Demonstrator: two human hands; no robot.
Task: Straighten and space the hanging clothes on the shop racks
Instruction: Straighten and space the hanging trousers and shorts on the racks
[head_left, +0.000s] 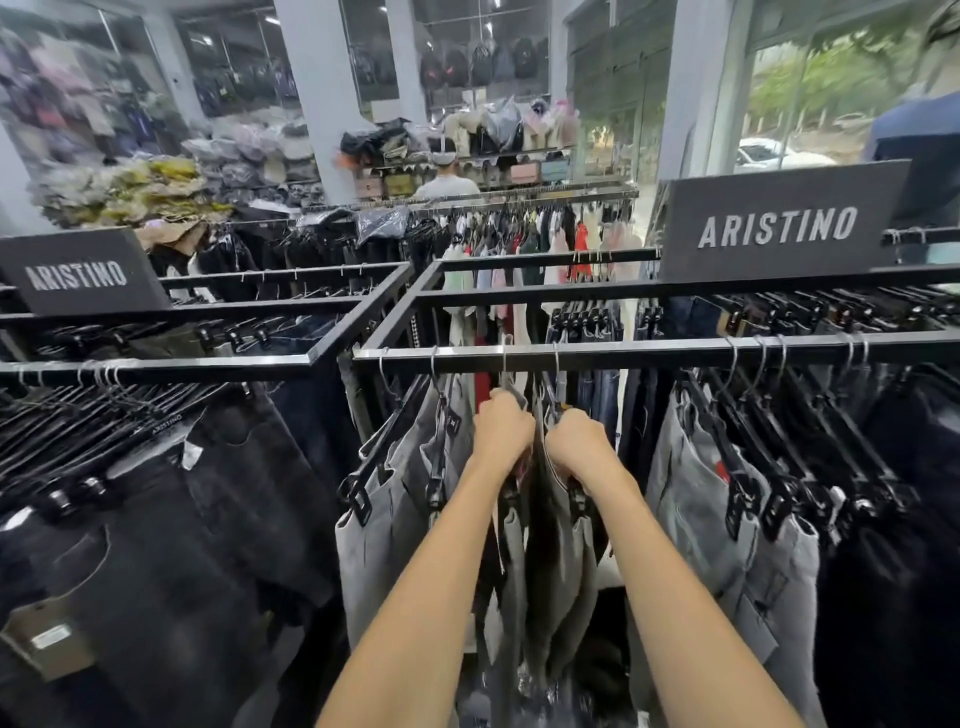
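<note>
Grey jeans on black clip hangers hang from the near rail of a black metal rack. My left hand grips the top of one pair of grey jeans just below the rail. Beside it, my right hand grips the hanger of the neighbouring grey jeans. The two hands are a few centimetres apart. To the left hang two more grey pairs, tilted. A group of grey jeans and dark ones hangs to the right, with a gap between.
A second rack at the left carries tightly packed black jeans. Black ARISTINO signs stand on both racks. Further racks of mixed clothes fill the back, where a person stands. Shelves of bags line the walls.
</note>
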